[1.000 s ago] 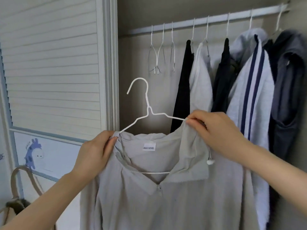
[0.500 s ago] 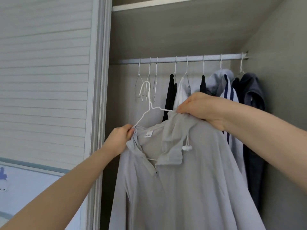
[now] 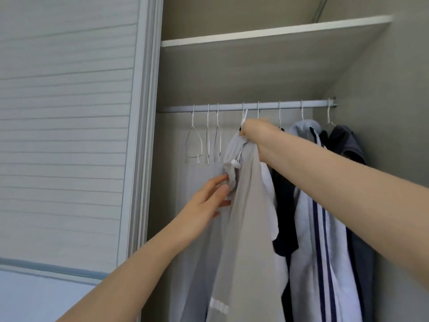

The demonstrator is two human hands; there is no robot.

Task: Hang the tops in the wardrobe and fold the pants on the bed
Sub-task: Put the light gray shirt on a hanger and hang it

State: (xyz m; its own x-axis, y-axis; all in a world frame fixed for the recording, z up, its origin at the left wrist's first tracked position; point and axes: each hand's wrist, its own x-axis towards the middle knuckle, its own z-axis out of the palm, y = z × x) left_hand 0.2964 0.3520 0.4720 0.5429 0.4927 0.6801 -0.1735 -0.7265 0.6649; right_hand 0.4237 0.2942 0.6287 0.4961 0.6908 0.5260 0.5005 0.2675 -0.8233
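Observation:
A light grey top hangs edge-on from a white wire hanger whose hook is at the wardrobe rail. My right hand grips the top's shoulder and the hanger just below the rail. Lower down, my left hand has straight fingers touching the grey top's front edge. A white drawstring toggle dangles near the collar. No pants or bed are in view.
Three bare wire hangers hang left of the grey top. To the right hang a white top, a black one, a white navy-striped one and a dark grey one. A shelf sits above; a slatted door at left.
My right hand lifted the hanger with the grey top up to the rail. The top turned edge-on. My left hand let go of the collar and now touches the front edge.

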